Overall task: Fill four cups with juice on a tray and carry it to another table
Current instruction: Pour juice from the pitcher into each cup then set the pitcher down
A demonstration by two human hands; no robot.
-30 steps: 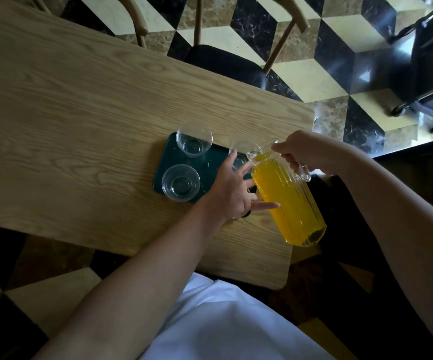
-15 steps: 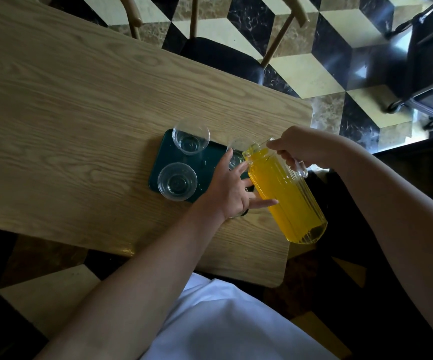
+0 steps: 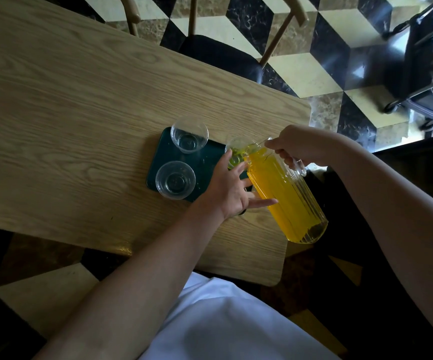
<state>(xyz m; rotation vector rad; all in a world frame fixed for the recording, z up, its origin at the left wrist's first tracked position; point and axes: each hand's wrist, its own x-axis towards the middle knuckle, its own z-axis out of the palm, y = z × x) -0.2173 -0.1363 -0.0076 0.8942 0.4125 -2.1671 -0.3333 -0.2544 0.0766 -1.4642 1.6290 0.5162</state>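
A dark green tray (image 3: 205, 162) lies on the wooden table (image 3: 80, 105) near its right end. Two clear cups stand on the tray's left side with no juice in them, one far (image 3: 189, 135) and one near (image 3: 175, 180). My left hand (image 3: 225, 188) holds a third cup (image 3: 237, 149) at the tray's far right between thumb and forefinger, its other fingers spread. My right hand (image 3: 298, 146) grips the handle of a ribbed glass jug (image 3: 285, 193) of orange juice. The jug is tilted with its spout over that cup, which holds a little juice. My left hand hides the tray's near right part.
A wooden chair (image 3: 220, 55) with a black seat stands at the table's far side. At the top right a black wheeled cart (image 3: 428, 74) stands on the chequered floor. The table's right edge (image 3: 301, 152) runs just beyond the tray.
The jug has tipped further and its spout has reached the cup's rim. Juice now shows in the cup. My left hand has stayed at the cup.
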